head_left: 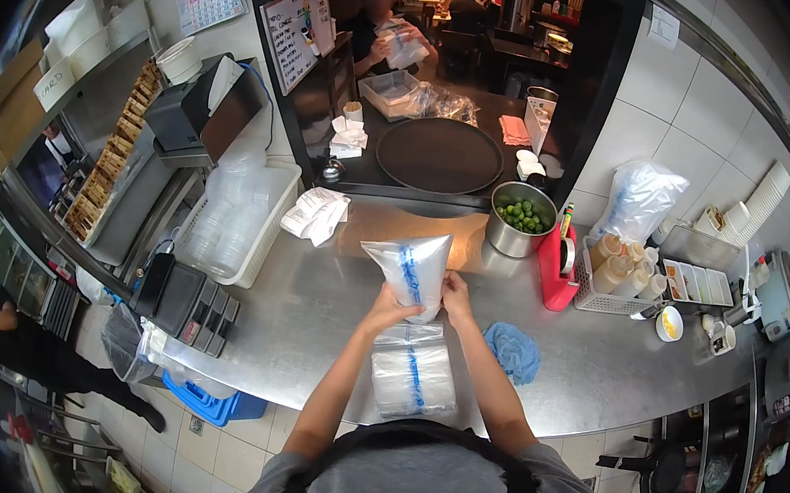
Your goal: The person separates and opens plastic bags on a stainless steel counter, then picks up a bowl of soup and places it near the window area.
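Note:
A clear plastic bag (pixel 407 269) with a blue printed strip stands up over the steel counter (pixel 302 323), its top spread wide. My left hand (pixel 392 310) grips its lower left side, thumb across the front. At the right edge of the same bag, my right hand (pixel 458 299) pinches the plastic; its fingertips are partly hidden. Just below both hands lies a flat stack of similar plastic bags (pixel 414 378), between my forearms. A crumpled blue cloth (pixel 513 352) rests to the right of my right forearm.
Beyond the counter, a round black tray (pixel 439 155) sits on the pass ledge. A steel pot of green limes (pixel 522 219), a red holder (pixel 557 269) and a basket of squeeze bottles (pixel 617 275) stand right. Left are paper slips (pixel 316 214) and a container-filled basket (pixel 237 217). A person (pixel 380 31) handles a bag opposite.

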